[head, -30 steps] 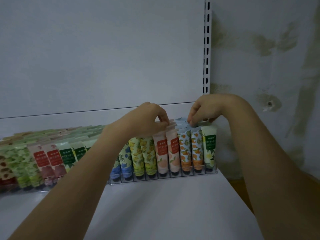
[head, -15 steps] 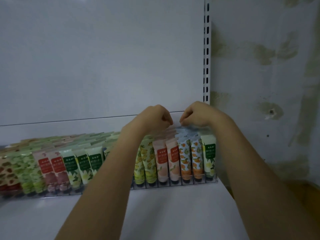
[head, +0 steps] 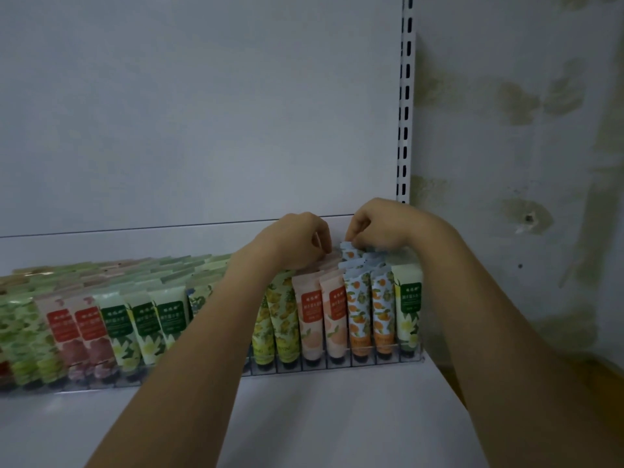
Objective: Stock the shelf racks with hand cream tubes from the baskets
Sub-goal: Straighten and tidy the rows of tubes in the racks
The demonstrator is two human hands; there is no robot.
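A clear acrylic rack (head: 410,361) on the white shelf (head: 337,417) holds rows of upright hand cream tubes. My right hand (head: 381,224) pinches the top of an orange-print tube (head: 349,249), raised a little above its row near the back. My left hand (head: 297,239) is curled over the tops of the peach tubes (head: 312,319) beside it; what its fingers hold is hidden. Yellow-print tubes (head: 283,319) and a green-label tube (head: 408,312) stand in the neighbouring slots.
More tubes, green-label (head: 145,319) and red-label (head: 74,325), fill the rack to the left. A slotted white upright (head: 404,96) marks the shelf's right end, with a stained wall (head: 523,163) beyond. The shelf's back panel (head: 202,113) is plain.
Both hands have moved back over the rear of the rows. The right hand now pinches an orange-print tube lifted above its row.
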